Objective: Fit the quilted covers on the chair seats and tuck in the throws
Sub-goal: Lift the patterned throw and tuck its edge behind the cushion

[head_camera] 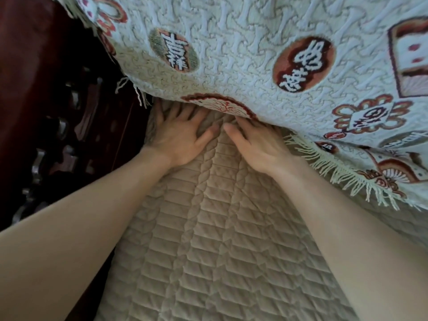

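Quilted cover [208,228] flat on seat, beside dark carved chair frame [58,117]. Left hand [178,137] presses on it, fingers [172,115] spread straight. Right hand [257,143] alongside, fingers straight, tips hidden under fringed throw [231,61].

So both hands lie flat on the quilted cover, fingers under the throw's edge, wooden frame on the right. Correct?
Not quite: the head view shows the wooden frame on the left, not the right. The rest holds: left hand and right hand lie flat on the cover, reaching under the throw edge.
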`<move>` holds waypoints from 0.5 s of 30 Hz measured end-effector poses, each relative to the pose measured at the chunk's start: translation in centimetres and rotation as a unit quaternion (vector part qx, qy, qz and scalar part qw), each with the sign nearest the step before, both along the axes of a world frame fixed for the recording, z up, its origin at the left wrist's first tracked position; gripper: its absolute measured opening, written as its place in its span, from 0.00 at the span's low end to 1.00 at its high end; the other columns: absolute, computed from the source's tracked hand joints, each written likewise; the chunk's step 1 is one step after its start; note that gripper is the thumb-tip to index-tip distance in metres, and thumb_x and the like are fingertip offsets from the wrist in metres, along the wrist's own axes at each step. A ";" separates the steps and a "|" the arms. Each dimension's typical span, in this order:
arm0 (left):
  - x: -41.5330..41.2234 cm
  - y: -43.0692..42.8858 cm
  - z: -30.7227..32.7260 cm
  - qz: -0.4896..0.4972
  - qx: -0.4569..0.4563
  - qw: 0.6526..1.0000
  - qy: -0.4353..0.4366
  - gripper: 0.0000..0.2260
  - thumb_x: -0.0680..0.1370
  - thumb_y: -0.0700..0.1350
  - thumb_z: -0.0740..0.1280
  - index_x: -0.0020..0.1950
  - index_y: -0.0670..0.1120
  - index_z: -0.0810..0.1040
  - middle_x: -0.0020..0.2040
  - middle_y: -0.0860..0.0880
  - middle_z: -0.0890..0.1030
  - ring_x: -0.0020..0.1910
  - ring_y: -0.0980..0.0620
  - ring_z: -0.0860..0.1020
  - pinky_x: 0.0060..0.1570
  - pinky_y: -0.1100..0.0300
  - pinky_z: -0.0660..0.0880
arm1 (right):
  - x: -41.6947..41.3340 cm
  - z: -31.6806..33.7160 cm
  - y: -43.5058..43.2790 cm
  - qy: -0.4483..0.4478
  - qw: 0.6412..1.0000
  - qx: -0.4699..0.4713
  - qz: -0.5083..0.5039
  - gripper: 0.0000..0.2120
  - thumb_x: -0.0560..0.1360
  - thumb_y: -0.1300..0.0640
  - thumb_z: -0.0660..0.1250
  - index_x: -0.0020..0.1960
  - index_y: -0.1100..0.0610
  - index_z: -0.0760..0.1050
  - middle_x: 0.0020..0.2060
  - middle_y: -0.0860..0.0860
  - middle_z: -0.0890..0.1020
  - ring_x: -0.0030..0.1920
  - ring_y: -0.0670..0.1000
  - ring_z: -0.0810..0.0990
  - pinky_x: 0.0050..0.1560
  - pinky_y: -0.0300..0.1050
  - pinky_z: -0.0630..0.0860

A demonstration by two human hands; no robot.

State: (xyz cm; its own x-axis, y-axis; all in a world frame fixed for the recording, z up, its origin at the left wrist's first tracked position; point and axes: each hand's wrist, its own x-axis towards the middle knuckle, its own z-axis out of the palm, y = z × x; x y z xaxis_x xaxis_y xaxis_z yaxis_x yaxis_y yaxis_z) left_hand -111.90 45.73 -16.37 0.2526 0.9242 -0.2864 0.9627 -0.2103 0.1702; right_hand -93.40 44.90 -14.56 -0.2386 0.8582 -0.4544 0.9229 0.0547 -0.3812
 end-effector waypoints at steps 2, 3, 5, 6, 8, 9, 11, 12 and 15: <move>-0.6 -1.6 -0.3 0.020 0.047 0.998 -0.025 0.32 0.77 0.65 0.45 0.77 0.51 0.59 0.76 0.44 0.62 0.75 0.40 0.58 0.72 0.34 0.44 | -0.1 0.3 -1.3 -0.021 0.999 0.043 0.009 0.28 0.81 0.39 0.42 0.78 0.48 0.53 0.77 0.50 0.60 0.76 0.53 0.55 0.74 0.53 0.47; -0.8 -2.3 -0.4 0.036 0.057 0.997 -0.034 0.34 0.76 0.65 0.45 0.77 0.49 0.59 0.76 0.41 0.61 0.75 0.39 0.57 0.72 0.35 0.45 | 0.0 0.5 -2.4 -0.036 0.997 0.069 0.023 0.30 0.81 0.38 0.40 0.79 0.48 0.52 0.78 0.48 0.58 0.77 0.53 0.54 0.74 0.53 0.45; -1.3 -2.7 -0.2 0.067 0.030 0.997 -0.037 0.36 0.76 0.67 0.44 0.79 0.50 0.54 0.78 0.39 0.53 0.77 0.38 0.49 0.73 0.40 0.42 | 0.3 0.8 -4.1 -0.060 0.993 0.090 0.055 0.34 0.77 0.36 0.35 0.79 0.48 0.46 0.78 0.46 0.52 0.78 0.52 0.49 0.75 0.53 0.39; -1.4 -2.3 -0.2 0.078 0.006 0.996 -0.035 0.36 0.76 0.68 0.45 0.79 0.51 0.51 0.79 0.40 0.50 0.77 0.39 0.45 0.74 0.43 0.41 | 0.5 0.7 -4.3 -0.069 0.992 0.085 0.061 0.34 0.76 0.35 0.33 0.79 0.47 0.44 0.79 0.45 0.50 0.78 0.51 0.47 0.75 0.53 0.37; -1.2 -1.0 -0.3 0.085 -0.028 0.996 -0.023 0.34 0.78 0.68 0.47 0.79 0.53 0.48 0.79 0.42 0.47 0.77 0.41 0.43 0.74 0.45 0.41 | 0.5 0.1 -3.1 -0.070 0.995 0.063 0.045 0.33 0.77 0.35 0.34 0.79 0.45 0.43 0.79 0.44 0.49 0.78 0.50 0.46 0.75 0.52 0.37; -1.0 -0.5 -0.2 0.087 -0.033 0.995 -0.022 0.33 0.78 0.68 0.49 0.79 0.54 0.48 0.79 0.43 0.46 0.77 0.41 0.43 0.74 0.46 0.42 | 0.3 -0.1 -2.2 -0.067 0.996 0.046 0.030 0.31 0.79 0.36 0.37 0.79 0.45 0.44 0.79 0.45 0.49 0.78 0.50 0.46 0.75 0.53 0.38; -0.9 -0.3 -0.3 0.091 -0.021 0.995 -0.021 0.33 0.79 0.67 0.50 0.79 0.53 0.51 0.79 0.43 0.50 0.77 0.41 0.46 0.74 0.46 0.45 | -0.4 -0.2 -1.0 -0.061 0.998 0.033 0.006 0.28 0.81 0.38 0.41 0.79 0.46 0.47 0.79 0.45 0.52 0.78 0.51 0.48 0.75 0.55 0.40; -1.1 -0.7 -0.3 0.090 -0.003 0.996 -0.016 0.33 0.79 0.67 0.49 0.79 0.51 0.53 0.78 0.42 0.52 0.77 0.40 0.49 0.74 0.45 0.47 | -0.7 -0.2 -1.2 -0.061 0.997 0.040 0.004 0.28 0.81 0.39 0.42 0.79 0.46 0.47 0.79 0.45 0.52 0.78 0.51 0.48 0.75 0.55 0.40; -0.8 -2.7 0.0 0.063 0.050 0.997 -0.016 0.34 0.78 0.64 0.45 0.78 0.46 0.58 0.77 0.39 0.58 0.76 0.37 0.54 0.74 0.42 0.48 | -0.1 0.3 -3.9 -0.058 0.994 0.089 0.024 0.30 0.81 0.38 0.40 0.79 0.49 0.46 0.79 0.45 0.51 0.78 0.48 0.46 0.75 0.52 0.37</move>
State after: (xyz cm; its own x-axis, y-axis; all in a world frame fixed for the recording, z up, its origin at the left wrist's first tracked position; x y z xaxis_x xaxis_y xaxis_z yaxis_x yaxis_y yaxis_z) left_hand -112.73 42.99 -16.36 0.1397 0.9729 -0.1843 0.9770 -0.1051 0.1858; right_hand -93.46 41.04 -14.27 -0.2352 0.9163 -0.3242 0.9550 0.1558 -0.2524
